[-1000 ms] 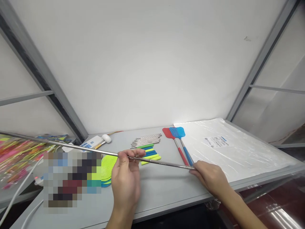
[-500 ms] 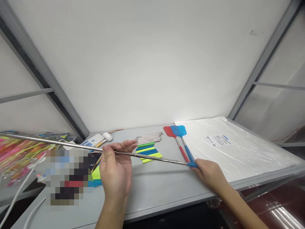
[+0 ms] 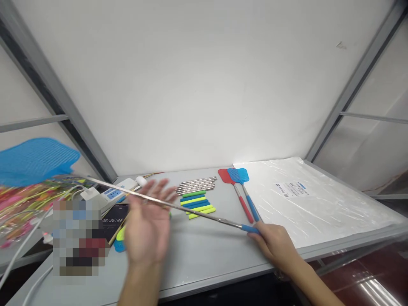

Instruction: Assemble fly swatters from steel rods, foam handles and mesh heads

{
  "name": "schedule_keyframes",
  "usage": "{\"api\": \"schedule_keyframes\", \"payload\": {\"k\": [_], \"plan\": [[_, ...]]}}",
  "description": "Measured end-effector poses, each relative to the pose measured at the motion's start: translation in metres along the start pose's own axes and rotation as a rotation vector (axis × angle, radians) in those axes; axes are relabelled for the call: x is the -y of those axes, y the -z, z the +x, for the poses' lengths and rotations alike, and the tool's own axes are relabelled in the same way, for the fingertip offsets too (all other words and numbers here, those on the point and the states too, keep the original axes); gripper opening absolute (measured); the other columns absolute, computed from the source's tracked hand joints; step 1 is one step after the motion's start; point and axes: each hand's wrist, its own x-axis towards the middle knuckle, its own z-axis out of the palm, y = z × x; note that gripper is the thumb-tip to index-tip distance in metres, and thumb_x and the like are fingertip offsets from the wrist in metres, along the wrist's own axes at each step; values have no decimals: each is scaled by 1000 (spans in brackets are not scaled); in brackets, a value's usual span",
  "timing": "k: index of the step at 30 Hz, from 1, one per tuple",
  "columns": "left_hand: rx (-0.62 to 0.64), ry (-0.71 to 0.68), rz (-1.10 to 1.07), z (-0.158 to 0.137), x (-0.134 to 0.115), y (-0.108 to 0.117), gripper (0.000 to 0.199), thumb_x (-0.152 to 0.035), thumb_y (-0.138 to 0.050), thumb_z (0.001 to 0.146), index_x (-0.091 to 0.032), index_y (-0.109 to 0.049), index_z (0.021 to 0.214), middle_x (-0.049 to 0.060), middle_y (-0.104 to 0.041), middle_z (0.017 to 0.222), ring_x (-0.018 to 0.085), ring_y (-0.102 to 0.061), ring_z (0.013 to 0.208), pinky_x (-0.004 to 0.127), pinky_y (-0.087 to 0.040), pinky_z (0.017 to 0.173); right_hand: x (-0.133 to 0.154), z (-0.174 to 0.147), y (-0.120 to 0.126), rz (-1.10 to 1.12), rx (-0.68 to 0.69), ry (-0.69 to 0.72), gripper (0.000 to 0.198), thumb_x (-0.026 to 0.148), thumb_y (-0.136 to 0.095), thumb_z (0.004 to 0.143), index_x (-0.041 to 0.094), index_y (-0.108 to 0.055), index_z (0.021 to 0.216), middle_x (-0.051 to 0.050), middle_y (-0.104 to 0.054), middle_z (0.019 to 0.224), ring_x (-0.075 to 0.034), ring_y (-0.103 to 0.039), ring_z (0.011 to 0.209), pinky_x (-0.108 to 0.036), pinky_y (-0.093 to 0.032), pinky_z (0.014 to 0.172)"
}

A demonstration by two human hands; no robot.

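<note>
Above the surface (image 3: 216, 257), between its left and front edges, a blue fly swatter (image 3: 40, 160) is held by its handle (image 3: 250, 229), presumably so that the long steel shaft (image 3: 204, 215) clears the loose parts. Steel rods (image 3: 198, 185) are lined up toward the back edge, with coloured tubular sleeves (image 3: 196, 203) before them, apparently sorted by kind. The handle is enclosed by the right grip (image 3: 276, 243); the left grip (image 3: 148, 233) is spread wide, its palm crossed by the shaft, though whether contact is made cannot be told.
</note>
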Motion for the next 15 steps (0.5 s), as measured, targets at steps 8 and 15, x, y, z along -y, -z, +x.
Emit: {"api": "schedule_keyframes", "payload": {"k": [8,15], "plan": [[-218,-151,-7,25,-26,16,40,-40,-31,102,-21,-55,76,-4,-71,72,19,-69,91,33,-52,80,8,2,-3,-12,-12,69,32,33,-40,98,20,-48,70,2,-52,55,-12,-47,48,-25,-26,52],[199,277,173,-62,48,-20,38,-51,-42,96,-20,-63,103,12,-70,115,28,-53,124,44,-42,98,10,3,-3,12,39,54,30,31,-34,100,20,-47,75,2,-53,55,-13,-48,47,-26,-26,51]]}}
